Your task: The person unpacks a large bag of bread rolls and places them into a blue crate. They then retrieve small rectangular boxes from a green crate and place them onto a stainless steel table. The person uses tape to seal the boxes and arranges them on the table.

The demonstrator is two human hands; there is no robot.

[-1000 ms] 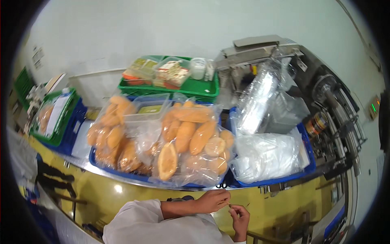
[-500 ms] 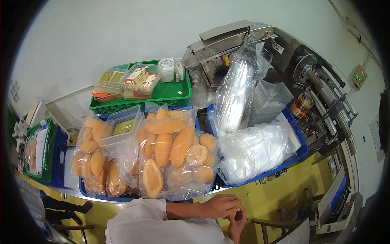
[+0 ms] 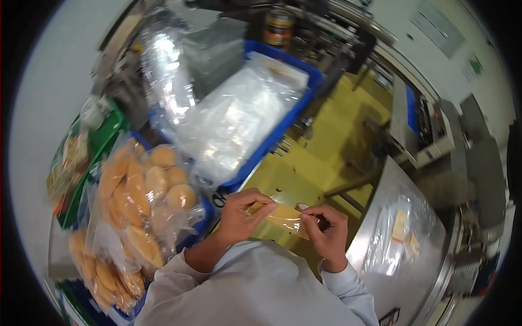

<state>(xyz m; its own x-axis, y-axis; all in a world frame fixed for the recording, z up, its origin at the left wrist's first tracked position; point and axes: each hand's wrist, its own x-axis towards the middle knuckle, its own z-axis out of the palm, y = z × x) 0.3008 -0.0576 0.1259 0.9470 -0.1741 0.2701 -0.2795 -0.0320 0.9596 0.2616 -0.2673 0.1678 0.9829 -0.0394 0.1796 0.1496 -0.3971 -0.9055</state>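
A small piece of clear, shiny film [image 3: 287, 220] is stretched between my two hands, over the yellow floor; whether it is tape or bag plastic I cannot make out. My left hand [image 3: 239, 216] pinches its left end between thumb and fingers. At the right end, my right hand [image 3: 329, 231] is closed on the film with thumb and forefinger. Clear bags of bread rolls [image 3: 130, 185] lie beyond my left forearm, the nearest things to that hand. Just ahead stands a blue crate [image 3: 272, 146] with a stack of clear plastic bags [image 3: 239, 119].
A steel table [image 3: 380, 288] at the right holds plastic bags and small labels [image 3: 401, 225]. At the far left sits a green tray [image 3: 103, 141] with containers. A printed roll [image 3: 278, 27] is on the machine at the back.
The view has swung to the right. My hands, together before, are now apart with the film showing between them.
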